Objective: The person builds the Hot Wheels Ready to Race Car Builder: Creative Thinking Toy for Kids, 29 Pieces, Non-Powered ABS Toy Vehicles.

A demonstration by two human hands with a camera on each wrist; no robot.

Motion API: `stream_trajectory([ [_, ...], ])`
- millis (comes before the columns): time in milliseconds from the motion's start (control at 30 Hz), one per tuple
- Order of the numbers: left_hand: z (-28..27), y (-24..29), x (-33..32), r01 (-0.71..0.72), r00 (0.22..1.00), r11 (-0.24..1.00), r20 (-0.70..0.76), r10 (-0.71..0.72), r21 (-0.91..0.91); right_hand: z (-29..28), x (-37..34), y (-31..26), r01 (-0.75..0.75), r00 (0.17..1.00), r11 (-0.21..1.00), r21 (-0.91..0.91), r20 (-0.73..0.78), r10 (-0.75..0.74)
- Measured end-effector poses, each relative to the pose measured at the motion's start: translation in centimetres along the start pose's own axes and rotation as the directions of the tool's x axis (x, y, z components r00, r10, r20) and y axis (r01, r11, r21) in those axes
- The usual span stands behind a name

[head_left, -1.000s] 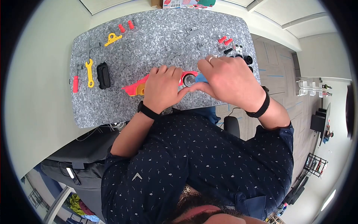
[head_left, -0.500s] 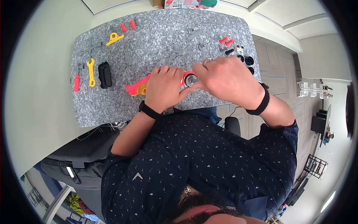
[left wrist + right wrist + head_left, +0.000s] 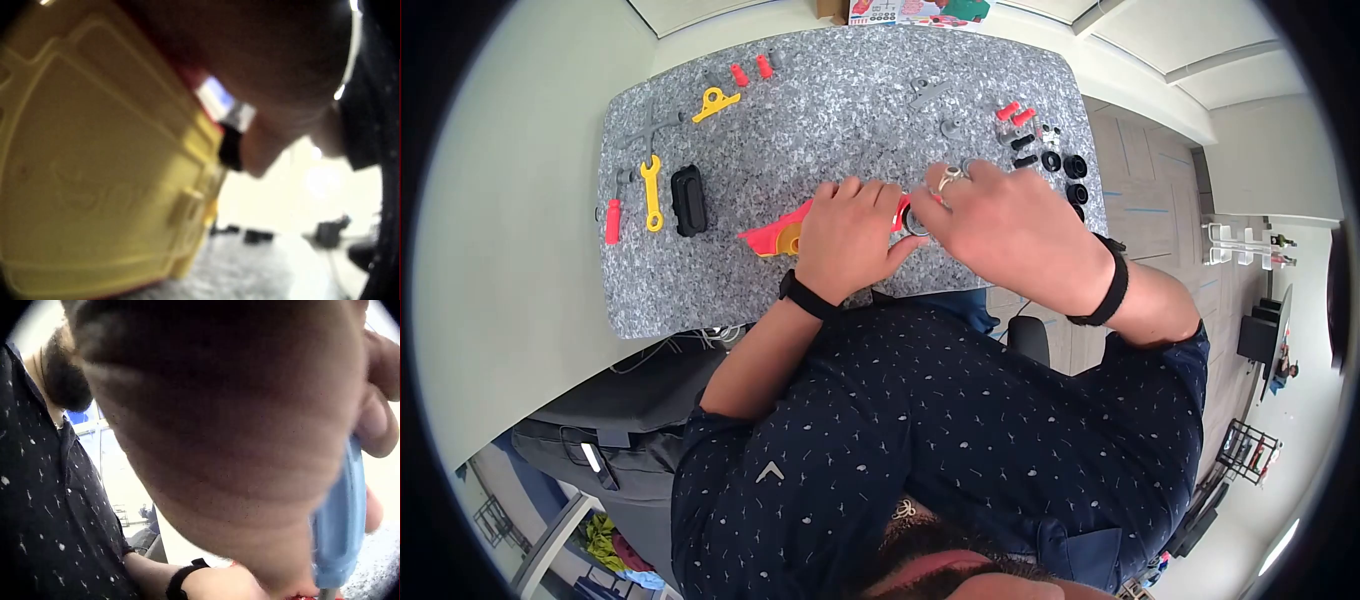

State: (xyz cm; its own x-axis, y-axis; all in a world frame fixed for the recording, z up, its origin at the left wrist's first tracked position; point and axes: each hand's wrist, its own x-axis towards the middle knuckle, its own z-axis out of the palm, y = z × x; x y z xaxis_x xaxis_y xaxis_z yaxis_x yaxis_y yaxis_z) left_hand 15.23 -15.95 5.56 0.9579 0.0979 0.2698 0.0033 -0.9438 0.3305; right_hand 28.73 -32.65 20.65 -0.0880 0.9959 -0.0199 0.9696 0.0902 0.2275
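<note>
My left hand [image 3: 850, 240] grips a red and yellow toy vehicle body [image 3: 768, 236] near the table's front edge. Its broad yellow underside [image 3: 106, 162] faces the left wrist camera. At the vehicle's right end sits a black wheel [image 3: 908, 220], partly covered by my right hand [image 3: 1020, 222]. The fingers of that hand are curled round the blue handle of a toy screwdriver [image 3: 342, 519], which points down with its grey shaft just showing. Most of the screwdriver is hidden by the hand in the head view, and its tip is out of sight.
A black tray-like part [image 3: 688, 202], a yellow wrench [image 3: 651, 195] and a grey cross-shaped tool [image 3: 650, 130] lie at left. Farther back is a yellow bracket [image 3: 716, 104]. Several black wheels [image 3: 1076, 167] and red pegs [image 3: 1008, 111] lie near the right edge.
My right hand has turned at the wheel, and the blue handle that showed earlier is now hidden in the head view. My left hand keeps its grip on the vehicle. The view has shifted slightly.
</note>
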Motion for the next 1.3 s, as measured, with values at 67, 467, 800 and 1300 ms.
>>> stream_trajectory([
  [67,0.0,0.0,-0.1,0.007,1.000,1.000,-0.002,-0.007,-0.003,-0.1,0.0,-0.1,0.008,1.000,1.000,0.004,0.022,-0.008],
  [467,-0.1,0.2,-0.1,-0.004,1.000,1.000,-0.022,0.005,0.010,0.2,0.4,-0.1,-0.012,1.000,0.994,0.113,-0.018,0.014],
  [800,0.5,0.2,-0.4,-0.025,0.996,1.000,-0.085,0.026,0.010,0.5,0.4,0.1,0.016,0.990,0.992,0.123,0.136,-0.033],
  [1300,0.4,0.1,-0.4,-0.022,0.997,1.000,-0.074,0.022,-0.004,0.8,0.5,-0.8,-0.003,0.996,0.992,0.127,0.090,-0.009],
])
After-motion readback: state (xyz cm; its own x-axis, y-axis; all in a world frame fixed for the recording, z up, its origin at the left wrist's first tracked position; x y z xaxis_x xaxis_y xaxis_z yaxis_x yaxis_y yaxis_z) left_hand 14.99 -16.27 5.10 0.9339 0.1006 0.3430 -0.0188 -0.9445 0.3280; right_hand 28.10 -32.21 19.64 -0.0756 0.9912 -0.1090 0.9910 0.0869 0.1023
